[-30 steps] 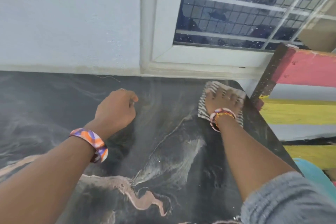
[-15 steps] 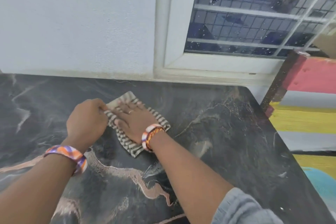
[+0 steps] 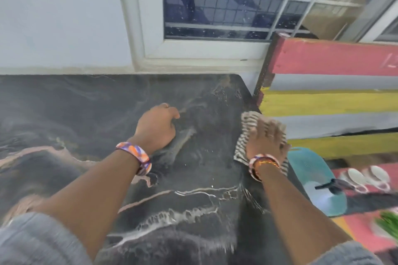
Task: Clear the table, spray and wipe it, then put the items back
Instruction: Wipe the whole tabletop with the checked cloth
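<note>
The dark marble table top with pale veins fills the lower view and shows wet smears. My right hand lies flat on a striped black-and-white cloth, pressing it down at the table's right edge. My left hand rests as a fist on the table's middle, holding nothing. Both wrists carry coloured bands.
A wall and a barred window stand behind the table. A striped pink, grey and yellow bench back is close on the right. Beside the table lies a teal object, a black-triggered spray bottle, white cups and something green.
My right hand has swept the cloth from the table's middle to its right edge. My left hand has let go of the cloth and stays in the middle as a fist.
</note>
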A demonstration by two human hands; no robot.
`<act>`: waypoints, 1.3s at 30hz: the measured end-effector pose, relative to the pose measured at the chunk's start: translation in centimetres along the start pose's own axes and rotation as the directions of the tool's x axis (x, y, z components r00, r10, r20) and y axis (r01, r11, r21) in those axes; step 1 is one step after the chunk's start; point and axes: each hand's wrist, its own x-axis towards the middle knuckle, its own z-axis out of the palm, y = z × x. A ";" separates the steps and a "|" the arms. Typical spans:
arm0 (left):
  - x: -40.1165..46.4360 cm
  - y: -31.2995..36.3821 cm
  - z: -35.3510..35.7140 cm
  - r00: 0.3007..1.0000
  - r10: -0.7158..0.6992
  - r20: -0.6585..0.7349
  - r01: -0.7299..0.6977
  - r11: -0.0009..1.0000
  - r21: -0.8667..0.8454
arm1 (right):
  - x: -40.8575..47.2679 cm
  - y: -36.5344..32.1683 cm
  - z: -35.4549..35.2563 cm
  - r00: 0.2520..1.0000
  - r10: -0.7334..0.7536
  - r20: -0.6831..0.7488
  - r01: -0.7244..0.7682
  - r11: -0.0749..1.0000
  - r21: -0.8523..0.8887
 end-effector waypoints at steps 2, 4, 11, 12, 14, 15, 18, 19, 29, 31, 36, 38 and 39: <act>-0.5 1.2 0.3 1.000 0.017 0.003 -0.017 1.000 -0.013 | -1.3 3.1 -0.9 0.990 0.141 0.001 -0.141 0.989 0.031; -1.4 1.8 0.5 1.000 0.027 0.006 -0.027 0.999 -0.024 | -3.0 4.8 -1.1 0.979 0.202 0.029 -0.203 0.979 0.033; -6.6 -2.4 -0.9 0.998 -0.023 -0.058 0.023 1.000 -0.004 | -6.7 1.9 -0.4 0.998 0.051 0.041 -0.048 0.997 -0.068; -7.7 -3.6 -1.3 0.996 -0.054 -0.075 0.054 0.999 0.004 | -7.1 0.4 0.0 0.999 0.005 0.040 -0.003 0.998 -0.067; -10.3 -6.1 -2.2 0.986 -0.123 -0.109 0.126 0.992 0.013 | -8.3 -3.8 1.0 0.988 -0.146 0.048 0.150 0.985 -0.081; -11.9 -7.3 -2.5 0.981 -0.156 -0.119 0.160 0.987 0.024 | -9.2 -6.2 1.8 0.969 -0.238 0.064 0.243 0.967 -0.079; -16.5 -11.1 -3.5 0.963 -0.228 -0.141 0.242 0.966 0.088 | -13.3 -13.1 4.4 0.860 -0.499 0.103 0.507 0.860 -0.067; -18.0 -12.2 -3.9 0.957 -0.252 -0.146 0.270 0.956 0.119 | -15.4 -15.0 5.2 0.811 -0.574 0.115 0.583 0.810 -0.070; -22.6 -10.7 -5.3 0.959 -0.226 -0.173 0.272 0.903 0.332 | -27.7 -13.3 6.2 0.526 -0.817 0.238 0.844 0.535 -0.029; -22.2 -8.5 -4.6 0.978 -0.155 -0.139 0.195 0.916 0.351 | -26.6 -10.1 5.2 0.614 -0.762 0.204 0.783 0.621 -0.036; -21.5 -2.5 -2.3 0.997 -0.042 -0.067 0.063 0.930 0.361 | -21.0 -0.7 2.4 0.888 -0.452 0.084 0.458 0.887 -0.060; -21.4 -0.6 -1.4 0.999 -0.015 -0.030 0.025 0.928 0.373 | -19.0 2.8 1.4 0.955 -0.293 0.056 0.296 0.953 -0.062; -21.3 0.4 -0.7 1.000 0.000 -0.012 0.005 0.924 0.383 | -18.3 4.7 0.8 0.976 -0.211 0.045 0.213 0.975 -0.055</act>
